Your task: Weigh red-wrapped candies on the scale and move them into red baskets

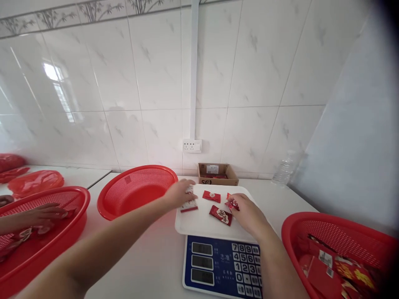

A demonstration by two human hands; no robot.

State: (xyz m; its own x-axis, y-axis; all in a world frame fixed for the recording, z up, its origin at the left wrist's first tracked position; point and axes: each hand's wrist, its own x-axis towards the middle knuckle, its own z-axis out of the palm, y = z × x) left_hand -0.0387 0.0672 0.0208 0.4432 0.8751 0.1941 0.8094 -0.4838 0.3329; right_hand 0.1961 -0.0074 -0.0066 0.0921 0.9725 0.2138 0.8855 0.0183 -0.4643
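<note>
My left hand (180,193) grips a white-and-red patterned packet (189,205) at the left edge of the scale's white tray (193,226). Over the tray's right side, my right hand (247,211) pinches a small red packet (232,204) by its end; my fingers partly cover it. Between my hands lie a small red packet (211,196) with a pale emblem and a larger dark red packet (220,215) with white characters. In front of the tray is the scale's blue panel (225,259), its right edge hidden by my right forearm.
Red baskets stand at mid-left (104,203) and right (288,232), the right one holding red packages (321,274). Another person's hand (46,214) reaches into the far-left basket (83,203). Behind the scale are a cardboard box (232,181) and a clear plastic bottle (284,170).
</note>
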